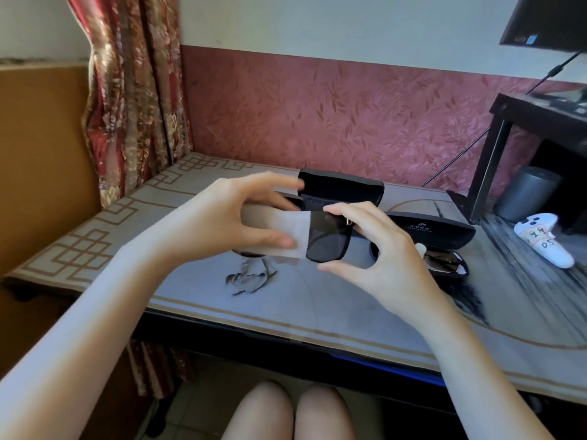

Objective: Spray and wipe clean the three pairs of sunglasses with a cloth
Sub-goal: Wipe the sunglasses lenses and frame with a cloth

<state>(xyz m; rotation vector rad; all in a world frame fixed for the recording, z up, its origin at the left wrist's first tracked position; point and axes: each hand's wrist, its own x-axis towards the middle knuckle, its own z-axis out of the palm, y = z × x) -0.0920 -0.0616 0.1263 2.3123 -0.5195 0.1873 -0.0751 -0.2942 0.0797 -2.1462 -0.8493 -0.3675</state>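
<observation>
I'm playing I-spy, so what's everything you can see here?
held sunglasses: one pair, dark, above the desk
cloth: one, pale grey, over its lens
back case: one, black, behind the hands
right case: one, black, right of the hands
cased sunglasses: one pair, brownish, in the right case
controller: one, white, desk's right side
cylinder: one, grey, under the stand
stand: one, black, far right
monitor: one, black, top right
curtain: one, red floral, left
desk mat: one, grey and tan, on the desk
left hand: one, pinching the cloth
right hand: one, pinching the held sunglasses
</observation>
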